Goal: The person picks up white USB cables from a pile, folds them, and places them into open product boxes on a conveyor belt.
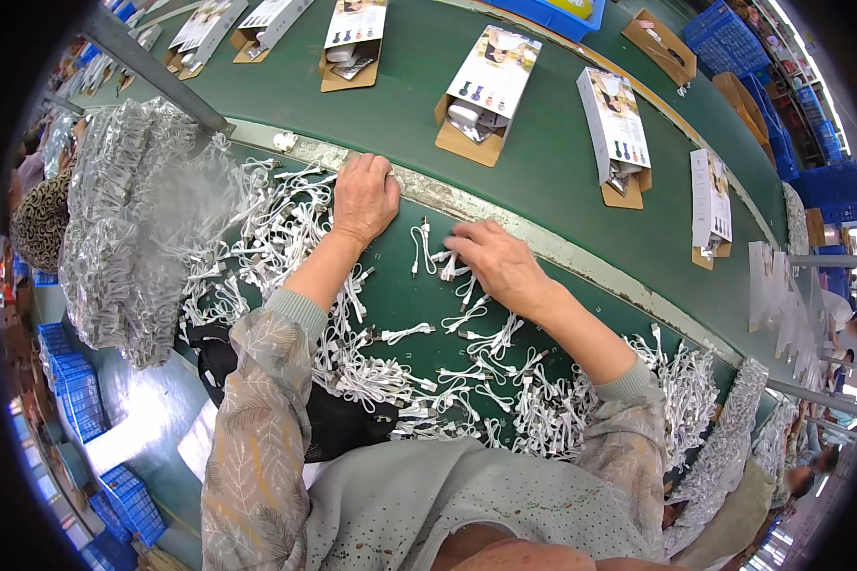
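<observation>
My left hand (365,198) rests at the metal edge strip between the bench and the green belt, its fingers curled down. Whatever lies under those fingers is hidden. Over the bench, my right hand (497,264) has its fingertips closed on a short white USB cable (449,270), slightly blurred. Just left of it lies another looped white cable (417,249). A dense heap of similar cables (281,214) spreads beside my left forearm, and more cables (552,409) are scattered below and right of my right hand.
Beyond the metal strip (543,240), the green belt (400,114) carries several open printed boxes (493,81) with white items inside. Clear plastic bags of bundled cables (114,228) are piled at left. A grey metal post (152,67) slants across the upper left. Blue crates (724,38) stand far right.
</observation>
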Available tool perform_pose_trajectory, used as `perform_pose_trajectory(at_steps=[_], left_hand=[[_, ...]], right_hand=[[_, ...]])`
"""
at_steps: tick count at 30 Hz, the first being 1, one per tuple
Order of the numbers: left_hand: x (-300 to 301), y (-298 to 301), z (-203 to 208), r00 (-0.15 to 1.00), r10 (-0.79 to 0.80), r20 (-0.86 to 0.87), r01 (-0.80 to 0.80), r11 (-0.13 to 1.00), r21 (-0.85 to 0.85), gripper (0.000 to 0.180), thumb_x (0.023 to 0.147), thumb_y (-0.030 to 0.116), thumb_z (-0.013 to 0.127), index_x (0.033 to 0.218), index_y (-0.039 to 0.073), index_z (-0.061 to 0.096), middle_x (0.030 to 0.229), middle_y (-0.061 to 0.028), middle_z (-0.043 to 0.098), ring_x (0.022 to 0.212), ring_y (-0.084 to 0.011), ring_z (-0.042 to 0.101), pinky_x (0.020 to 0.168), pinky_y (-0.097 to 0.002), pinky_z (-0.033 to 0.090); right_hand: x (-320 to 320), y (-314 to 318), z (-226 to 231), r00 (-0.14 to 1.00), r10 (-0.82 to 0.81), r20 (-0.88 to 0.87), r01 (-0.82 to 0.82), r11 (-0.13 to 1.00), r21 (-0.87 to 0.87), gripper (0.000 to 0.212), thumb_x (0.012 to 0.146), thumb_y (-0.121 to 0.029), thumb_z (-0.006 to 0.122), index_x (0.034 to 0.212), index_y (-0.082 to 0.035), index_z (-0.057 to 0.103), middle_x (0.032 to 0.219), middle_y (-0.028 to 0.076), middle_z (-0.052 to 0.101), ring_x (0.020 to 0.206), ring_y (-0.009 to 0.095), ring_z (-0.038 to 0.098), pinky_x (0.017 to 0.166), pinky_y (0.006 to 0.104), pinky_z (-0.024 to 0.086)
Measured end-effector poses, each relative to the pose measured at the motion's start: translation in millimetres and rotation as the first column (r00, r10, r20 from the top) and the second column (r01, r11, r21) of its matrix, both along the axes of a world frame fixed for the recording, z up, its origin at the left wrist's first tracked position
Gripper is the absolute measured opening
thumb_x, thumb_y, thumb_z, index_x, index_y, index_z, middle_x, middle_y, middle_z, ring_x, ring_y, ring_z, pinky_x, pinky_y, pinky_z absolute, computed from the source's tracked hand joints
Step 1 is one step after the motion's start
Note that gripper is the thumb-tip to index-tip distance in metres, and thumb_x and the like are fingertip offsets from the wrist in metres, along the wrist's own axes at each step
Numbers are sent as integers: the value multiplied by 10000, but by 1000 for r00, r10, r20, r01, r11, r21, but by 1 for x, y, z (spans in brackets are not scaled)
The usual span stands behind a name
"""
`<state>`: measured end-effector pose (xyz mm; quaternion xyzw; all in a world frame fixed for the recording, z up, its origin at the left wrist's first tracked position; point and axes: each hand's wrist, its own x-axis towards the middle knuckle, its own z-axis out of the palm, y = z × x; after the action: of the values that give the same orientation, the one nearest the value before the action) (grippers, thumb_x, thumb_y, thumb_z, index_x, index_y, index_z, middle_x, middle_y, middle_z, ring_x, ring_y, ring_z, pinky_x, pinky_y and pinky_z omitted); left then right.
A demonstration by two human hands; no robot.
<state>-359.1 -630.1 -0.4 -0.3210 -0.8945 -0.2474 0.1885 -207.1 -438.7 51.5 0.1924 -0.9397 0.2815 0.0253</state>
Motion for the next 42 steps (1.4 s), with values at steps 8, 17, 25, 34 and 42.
perform_pose_trajectory(at_steps=[8, 17, 25, 34, 42], left_hand=[[1, -1, 3, 1000, -1, -2, 1, 1000, -9, 94, 725, 75, 580, 792, 60, 516, 799, -120, 537, 802, -315, 539, 724, -430, 422], [2, 2, 2, 1000, -17, 25, 17, 1000, -9, 81, 741, 74, 567, 803, 56, 517, 793, -115, 537, 801, -311, 541, 725, -424, 417], [-1, -1, 2, 1000, -5, 17, 5, 1000, -28, 83, 742, 81, 568, 798, 56, 512, 794, -116, 538, 800, -307, 543, 724, -420, 416], [0, 0, 1, 1000, -12, 8, 12, 1000, -14, 86, 738, 77, 573, 796, 59, 511, 791, -110, 537, 796, -305, 543, 718, -420, 415], [1, 1, 3, 1000, -19, 14, 19, 1000, -7, 92, 752, 62, 571, 818, 49, 509, 803, -117, 539, 795, -317, 541, 709, -428, 419]], right_hand=[[-13, 30, 7, 674, -402, 620, 725, 523, -448, 222, 857, -203, 640, 850, 18, 647, 668, 33, 629, 567, 66, 550, 538, 225, 452], [-60, 89, -35, 466, -880, 92, 884, 458, -96, 246, 793, -220, 577, 798, -5, 696, 753, 223, 655, 739, 402, 636, 723, 466, 496], [-40, 76, -12, 549, -823, -144, 836, 544, 74, 202, 822, -64, 569, 1012, 4, 580, 923, 199, 654, 853, 401, 624, 746, 469, 496], [4, 41, -8, 935, -344, 87, 339, 938, 69, 148, 809, -73, 616, 951, -30, 619, 940, 125, 606, 909, 308, 591, 796, 408, 476], [-7, 39, -16, 898, -435, 74, 429, 900, 79, 145, 798, -150, 632, 860, -20, 633, 821, 146, 622, 768, 298, 628, 710, 389, 494]])
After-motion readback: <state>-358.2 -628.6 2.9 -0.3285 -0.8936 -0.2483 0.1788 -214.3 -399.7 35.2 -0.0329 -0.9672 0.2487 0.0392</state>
